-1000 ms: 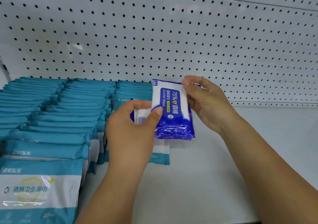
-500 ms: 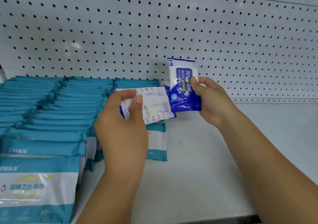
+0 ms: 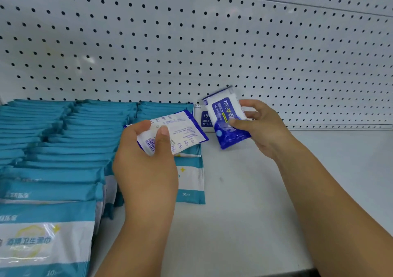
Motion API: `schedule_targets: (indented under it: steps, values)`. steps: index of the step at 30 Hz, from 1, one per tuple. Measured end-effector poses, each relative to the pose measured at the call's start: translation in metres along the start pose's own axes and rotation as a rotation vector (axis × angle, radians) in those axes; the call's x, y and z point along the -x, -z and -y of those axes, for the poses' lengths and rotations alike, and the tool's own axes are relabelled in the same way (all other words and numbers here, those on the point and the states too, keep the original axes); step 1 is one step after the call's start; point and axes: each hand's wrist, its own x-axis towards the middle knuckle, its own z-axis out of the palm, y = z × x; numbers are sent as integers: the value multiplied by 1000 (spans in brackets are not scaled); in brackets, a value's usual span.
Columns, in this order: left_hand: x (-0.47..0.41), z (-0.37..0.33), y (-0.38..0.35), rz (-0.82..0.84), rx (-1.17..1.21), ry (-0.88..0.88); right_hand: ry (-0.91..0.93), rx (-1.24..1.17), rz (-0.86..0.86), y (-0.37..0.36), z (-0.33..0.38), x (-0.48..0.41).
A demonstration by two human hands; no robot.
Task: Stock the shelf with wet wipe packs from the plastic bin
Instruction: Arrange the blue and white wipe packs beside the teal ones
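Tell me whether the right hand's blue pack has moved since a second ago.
Yes. The blue pack in the right hand has moved right, away from the left hand, clear of the teal rows and nearer the pegboard.

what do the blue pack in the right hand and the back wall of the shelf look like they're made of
Blue pack: thin printed plastic film, glossy, judging by its sheen and the flat sealed edges; the right hand pinches it at one side. Back wall: rigid white perforated panel, probably painted metal, smooth with a regular grid of round holes; coated hardboard cannot be ruled out.
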Motion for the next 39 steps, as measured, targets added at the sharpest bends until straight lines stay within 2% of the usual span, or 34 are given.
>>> schedule_targets:
  steps: [4, 10, 18, 22, 28, 32, 36, 39]
  values:
    - [1, -3, 1, -17, 14, 3, 198, 235, -50, 4, -8, -3]
    - [2, -4, 1, 5, 44, 41, 261, 336, -121, -2, -30, -17]
    - [1, -1, 1, -11, -9, 6, 219, 484, -307, -13, -41, -38]
    - [1, -1, 0, -6, -1, 13, 19, 635, -324, -4, -47, -42]
    - [1, -1, 0, -13, 11, 9, -58, 611, -143, 10, -43, -38]
    - [1, -1, 1, -5, 8, 19, 24, 428, -199, 13, -46, -38]
    - [1, -2, 1, 3, 37, 36, 101, 384, -318, 10, -48, -47]
    - [1, -1, 0, 11, 49, 53, 99, 369, -324, 7, -53, -52]
